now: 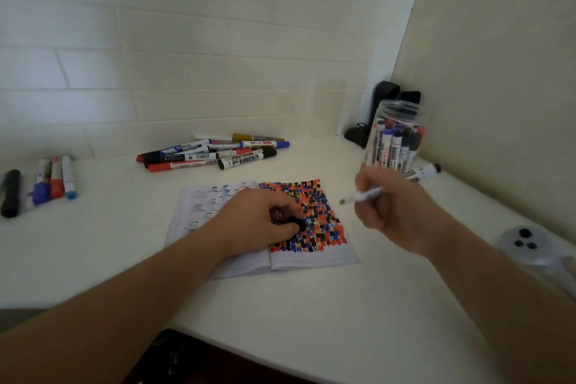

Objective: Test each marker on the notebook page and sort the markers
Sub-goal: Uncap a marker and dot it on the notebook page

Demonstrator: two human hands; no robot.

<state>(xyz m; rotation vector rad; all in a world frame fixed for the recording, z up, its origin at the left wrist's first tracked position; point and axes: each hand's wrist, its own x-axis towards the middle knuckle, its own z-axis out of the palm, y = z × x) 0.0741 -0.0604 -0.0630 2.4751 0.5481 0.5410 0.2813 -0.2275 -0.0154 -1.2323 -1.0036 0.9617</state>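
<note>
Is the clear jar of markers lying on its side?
No, the clear jar stands upright on the table, open mouth up, markers inside.

White tabletop [311,305] in a corner; white brick-pattern back wall [187,56], plain cream side wall [498,72]. Dim, soft light.

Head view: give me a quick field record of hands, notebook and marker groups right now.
left hand: on notebook, grips black cap
right hand: holds uncapped marker above the table
notebook: open, right page covered in colour dots
centre pile: markers behind notebook
left group: several markers
jar: clear, holds markers
</note>
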